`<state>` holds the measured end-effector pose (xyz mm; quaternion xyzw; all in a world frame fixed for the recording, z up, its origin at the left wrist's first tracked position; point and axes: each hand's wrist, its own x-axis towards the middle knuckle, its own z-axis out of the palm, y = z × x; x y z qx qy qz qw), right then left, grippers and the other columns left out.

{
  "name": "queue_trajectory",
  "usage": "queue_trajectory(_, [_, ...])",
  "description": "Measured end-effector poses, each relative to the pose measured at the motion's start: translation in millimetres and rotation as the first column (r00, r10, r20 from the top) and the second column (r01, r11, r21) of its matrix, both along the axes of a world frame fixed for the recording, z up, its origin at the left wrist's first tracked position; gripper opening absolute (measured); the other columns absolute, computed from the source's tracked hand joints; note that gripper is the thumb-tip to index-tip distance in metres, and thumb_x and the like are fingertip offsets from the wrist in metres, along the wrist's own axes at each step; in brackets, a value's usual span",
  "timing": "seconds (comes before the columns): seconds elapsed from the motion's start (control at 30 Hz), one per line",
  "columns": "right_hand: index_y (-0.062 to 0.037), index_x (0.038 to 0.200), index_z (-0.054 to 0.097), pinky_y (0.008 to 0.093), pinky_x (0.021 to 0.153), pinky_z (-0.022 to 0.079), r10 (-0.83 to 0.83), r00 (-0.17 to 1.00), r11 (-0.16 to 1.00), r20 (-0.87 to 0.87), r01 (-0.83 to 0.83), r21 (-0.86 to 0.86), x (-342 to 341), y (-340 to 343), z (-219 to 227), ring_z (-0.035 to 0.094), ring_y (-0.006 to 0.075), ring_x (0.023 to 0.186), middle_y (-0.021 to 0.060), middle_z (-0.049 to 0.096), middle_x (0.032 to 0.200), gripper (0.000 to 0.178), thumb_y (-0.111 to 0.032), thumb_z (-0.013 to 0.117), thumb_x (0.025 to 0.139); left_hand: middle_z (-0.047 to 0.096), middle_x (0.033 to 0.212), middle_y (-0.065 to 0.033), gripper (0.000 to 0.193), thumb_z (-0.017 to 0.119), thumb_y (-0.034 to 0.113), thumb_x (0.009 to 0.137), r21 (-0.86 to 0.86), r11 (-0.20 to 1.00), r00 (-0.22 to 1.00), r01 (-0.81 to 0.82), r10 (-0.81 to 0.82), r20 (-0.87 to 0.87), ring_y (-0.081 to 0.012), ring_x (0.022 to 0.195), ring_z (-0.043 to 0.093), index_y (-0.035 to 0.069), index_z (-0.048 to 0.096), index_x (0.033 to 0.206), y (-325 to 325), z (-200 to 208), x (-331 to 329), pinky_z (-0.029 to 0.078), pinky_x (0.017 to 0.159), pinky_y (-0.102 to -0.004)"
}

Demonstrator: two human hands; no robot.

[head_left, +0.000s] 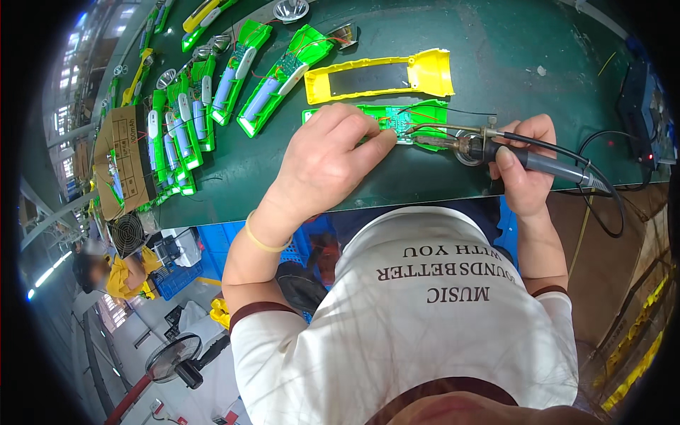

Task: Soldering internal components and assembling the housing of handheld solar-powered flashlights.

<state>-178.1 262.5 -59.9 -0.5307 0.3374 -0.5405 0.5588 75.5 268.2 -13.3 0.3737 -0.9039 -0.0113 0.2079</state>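
My right hand (528, 166) grips a soldering iron (549, 163) with a grey-black handle and a thin metal feed tube clamped along it. The iron's tip points left, over the small green circuit board (404, 119) in a bright green plastic half-shell (433, 113). My left hand (329, 156) is closed in a pinch at the left of that board and covers part of the shell. What its fingertips hold is hidden. Red and black wires (453, 111) run from the board. A round reflector (467, 145) lies under the iron, at the shell's right end.
Just beyond the shell lies a yellow housing (432, 71) with a dark inner panel. Several green half-shells (273, 85) with blue cells and boards are spread at the left, beside a cardboard piece (124, 166). A dark blue box (641, 106) with cables stands at the right. Another person (124, 273) sits far left.
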Motion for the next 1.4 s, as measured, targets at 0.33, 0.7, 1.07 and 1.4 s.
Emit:
queue_trajectory(0.33, [-0.0046, 0.086, 0.037, 0.0192, 0.052, 0.037, -0.012, 1.000, 0.999, 0.009, 0.012, 0.053, 3, 0, 3, 0.043, 0.0056, 0.059, 0.0044, 0.051, 0.074, 0.026, -0.006, 0.061, 0.077, 0.051, 0.075, -0.0040, 0.020, 0.060, 0.008, 0.062, -0.007, 1.000, 1.000, 0.023, -0.022, 0.015, -0.0202, 0.075, 0.052, 0.007, 0.063, 0.082, -2, -1, 1, 0.046, 0.062, -0.0295])
queue_trajectory(0.7, [-0.0062, 0.088, 0.043, 0.0220, 0.043, 0.035, -0.192, 0.931, 0.980, 0.309, 0.196, 0.021, -11, -4, 6, 0.043, 0.0123, 0.049, 0.0082, 0.053, 0.080, 0.014, -0.016, 0.053, 0.083, 0.054, 0.077, -0.0057, 0.025, 0.067, 0.004, 0.062, 0.177, 0.984, 0.992, -0.033, 0.054, -0.115, -0.0223, 0.075, 0.053, 0.007, 0.065, 0.087, -4, 15, -4, 0.045, 0.066, -0.0320])
queue_trajectory(1.07, [-0.0019, 0.091, 0.044, 0.0249, 0.044, 0.041, -0.287, 0.915, 0.957, 0.283, 0.287, 0.042, -28, -25, 27, 0.053, 0.0181, 0.052, 0.0130, 0.053, 0.066, 0.017, -0.018, 0.049, 0.087, 0.054, 0.071, -0.0016, 0.013, 0.063, 0.008, 0.076, 0.651, 0.757, 0.780, -0.048, 0.436, -0.449, -0.0084, 0.064, 0.050, 0.003, 0.058, 0.087, -38, 11, -30, 0.043, 0.060, -0.0233])
queue_trajectory(1.4, [-0.0027, 0.100, 0.042, 0.0270, 0.080, 0.047, 0.025, 0.983, 0.988, 0.184, -0.053, 0.145, 34, -80, 9, 0.058, 0.0176, 0.088, 0.0063, 0.047, 0.095, 0.030, -0.021, 0.059, 0.084, 0.048, 0.067, -0.0059, 0.011, 0.066, 0.007, 0.068, 0.165, 0.955, 0.892, -0.247, 0.290, -0.345, -0.0235, 0.065, 0.050, 0.009, 0.062, 0.079, -10, -21, -21, 0.041, 0.056, -0.0337])
